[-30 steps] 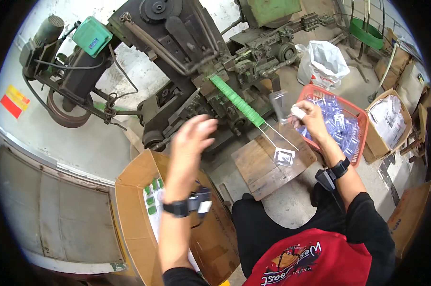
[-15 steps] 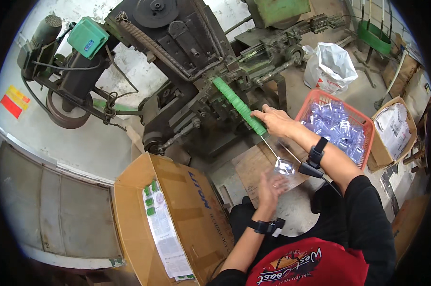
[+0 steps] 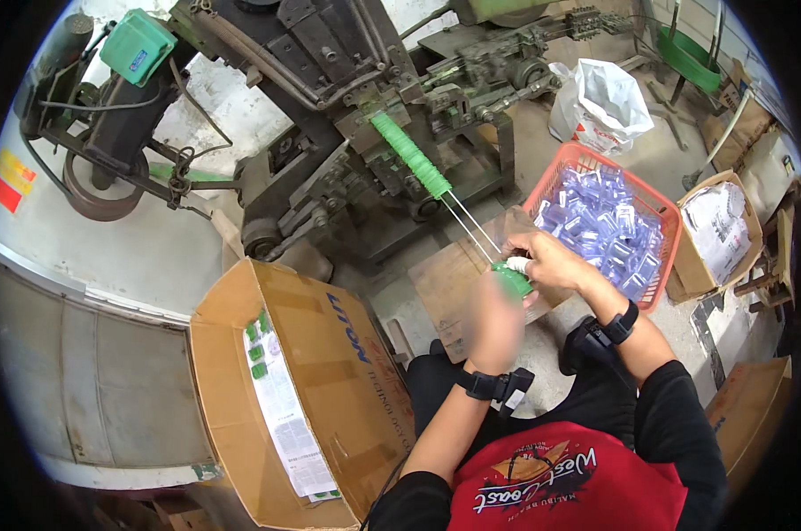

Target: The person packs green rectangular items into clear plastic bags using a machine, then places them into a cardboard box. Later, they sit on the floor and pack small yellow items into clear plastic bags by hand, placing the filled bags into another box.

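A row of thin green pieces [image 3: 409, 152] is stacked along two thin metal rods [image 3: 473, 227] that slope from the dark machine [image 3: 330, 66] toward me. At the near end of the rods, a bunch of green pieces [image 3: 512, 280] sits between my hands. My right hand [image 3: 546, 258] has its fingers closed at the top of the bunch, with something white by the thumb. My left hand [image 3: 493, 323] is smeared, but its fingers reach up around the bunch from below. The clear plastic item seen earlier at the rod ends is hidden.
On the right is a red basket [image 3: 667, 232] of clear bluish plastic pieces. A white bag [image 3: 600, 106] stands behind it, and a carton with paper [image 3: 715, 234] beside it. On the left, a tall cardboard box [image 3: 316, 354] holds printed sheets and green bundles. Underneath the rods lies a brown board [image 3: 436, 288].
My right hand has come down from the green stack to the rods' near end, and my left hand has risen to meet it. A green bunch is now between them; the stack is shorter.
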A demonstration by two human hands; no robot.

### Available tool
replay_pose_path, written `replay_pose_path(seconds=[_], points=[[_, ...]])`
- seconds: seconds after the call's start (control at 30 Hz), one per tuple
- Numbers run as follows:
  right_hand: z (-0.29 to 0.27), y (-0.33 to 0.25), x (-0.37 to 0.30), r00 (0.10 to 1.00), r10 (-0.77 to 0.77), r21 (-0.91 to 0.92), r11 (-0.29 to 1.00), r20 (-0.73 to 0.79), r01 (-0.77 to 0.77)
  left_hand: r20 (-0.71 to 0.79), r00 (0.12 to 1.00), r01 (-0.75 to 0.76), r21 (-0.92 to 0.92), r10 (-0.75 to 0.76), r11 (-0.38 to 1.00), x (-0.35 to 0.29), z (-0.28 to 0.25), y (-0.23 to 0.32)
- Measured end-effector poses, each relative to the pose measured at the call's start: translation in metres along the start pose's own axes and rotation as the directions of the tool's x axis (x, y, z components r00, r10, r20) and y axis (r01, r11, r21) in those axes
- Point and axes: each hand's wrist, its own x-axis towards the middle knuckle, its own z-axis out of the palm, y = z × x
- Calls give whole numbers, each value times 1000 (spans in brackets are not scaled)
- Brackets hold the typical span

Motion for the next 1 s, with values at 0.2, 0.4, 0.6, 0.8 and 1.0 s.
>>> replay_pose_path(seconds=[0.2,0.4,0.6,0.8,1.0], points=[[22,-3,-15,953,-186,-343,935,-241,96,-69,981,193,211,-182,958,25,-1,13],[9,-23,-59,896,-72,-136,991,-439,13,0,966,242,352,-258,904,-20,21,10],[23,53,-51,807,200,-70,956,-555,-285,197,905,205,575,-377,792,-89,32,73],[86,131,-20,924,164,-416,856,-346,-307,95,875,-405,678,474,613,-137,16,257],[102,114,-18,933,102,-519,807,-346,-281,-357,438,-440,715,825,543,-162,-215,367]])
